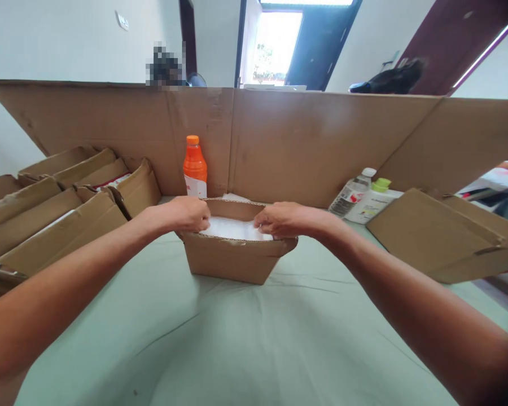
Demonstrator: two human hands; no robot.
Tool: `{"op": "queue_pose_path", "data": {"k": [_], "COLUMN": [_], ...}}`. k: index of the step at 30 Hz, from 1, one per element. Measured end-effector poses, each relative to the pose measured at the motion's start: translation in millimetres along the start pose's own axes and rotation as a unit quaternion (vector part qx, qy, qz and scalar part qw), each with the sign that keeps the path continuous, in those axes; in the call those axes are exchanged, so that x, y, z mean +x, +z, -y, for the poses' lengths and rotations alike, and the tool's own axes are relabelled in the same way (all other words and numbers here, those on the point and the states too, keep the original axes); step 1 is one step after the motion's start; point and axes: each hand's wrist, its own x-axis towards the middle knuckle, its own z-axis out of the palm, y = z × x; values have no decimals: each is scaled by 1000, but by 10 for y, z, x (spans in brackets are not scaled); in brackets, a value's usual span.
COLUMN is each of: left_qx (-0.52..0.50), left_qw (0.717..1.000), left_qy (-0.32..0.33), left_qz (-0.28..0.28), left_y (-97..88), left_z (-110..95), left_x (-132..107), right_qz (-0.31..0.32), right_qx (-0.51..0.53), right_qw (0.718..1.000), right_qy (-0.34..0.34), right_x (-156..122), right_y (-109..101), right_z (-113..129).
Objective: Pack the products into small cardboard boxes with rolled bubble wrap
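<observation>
Near the far edge of the green cloth (254, 344), roughly midway along it, the cardboard box (228, 262) stands open-topped, with white padding (232, 228) inside. I have the left hand (190, 214) over the box's left end and the right hand (281, 219) over its right end. Fingers on both are curled at the padding; I cannot tell whether either clamps it or merely presses. I judge insertion largely done, final seating unconfirmed; the top is uncovered.
</observation>
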Motion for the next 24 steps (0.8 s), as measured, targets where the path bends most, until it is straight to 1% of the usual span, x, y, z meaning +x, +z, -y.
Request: {"op": "queue_pose_path", "data": {"k": [2, 3, 4, 5, 6, 8, 9, 10, 11, 12, 13, 14, 15, 16, 17, 18, 19, 20, 22, 24], "left_qx": [43, 43, 26, -5, -38, -107, -140, -170, -198, -222, -239, -254, -269, -284, -301, -321, -341, -363, -421, -477], "left_qw": [998, 997, 997, 998, 998, 990, 984, 979, 974, 971, 967, 959, 941, 915, 888, 860, 843, 834, 828, 817], "left_qy": [7, 17, 31, 42, 48, 56, 65, 74, 82, 84, 77, 57, 28, -5, -41, -78, -104, -117, -113, -88], "left_qz": [-53, -66, -63, -39, -3, 67, 84, 85, 67, 27, -35, -114, -203, -286, -345, -388, -404, -399, -352, -311], "left_y": [-32, -34, -27, -11, 8, 37, 38, 30, 17, 5, 3, 21, 69, 151, 269, 419, 591, 772, 1103, 1332], "left_z": [-39, -58, -72, -77, -75, -51, -36, -23, -14, -5, 4, 20, 47, 86, 137, 196, 255, 307, 356, 301], "left_x": [-62, -72, -65, -44, -14, 38, 41, 18, -37, -124, -240, -379, -530, -679, -814, -920, -988, -1012, -934, -740], "right_qz": [-52, -79, -93, -88, -69, -14, 6, 7, -14, -57, -121, -202, -288, -368, -430, -470, -491, -490, -447, -396], "right_qx": [-33, -36, -27, -12, 5, 34, 46, 59, 76, 96, 117, 138, 159, 182, 203, 225, 247, 271, 323, 375], "right_qw": [997, 996, 995, 996, 998, 999, 999, 998, 997, 994, 986, 970, 944, 910, 877, 848, 829, 821, 827, 834], "right_qy": [37, 36, 21, 4, -7, -11, -10, -10, -12, -13, -4, 13, 34, 55, 73, 91, 105, 114, 110, 85], "right_x": [-80, -90, -74, -36, 19, 136, 172, 178, 145, 73, -38, -177, -334, -490, -629, -736, -797, -809, -693, -477], "right_y": [-37, -38, -26, -4, 24, 74, 91, 103, 115, 135, 174, 239, 335, 465, 625, 805, 994, 1177, 1467, 1609], "right_z": [62, 99, 134, 164, 187, 201, 192, 175, 151, 122, 90, 54, 16, -22, -59, -89, -107, -111, -74, -3]}}
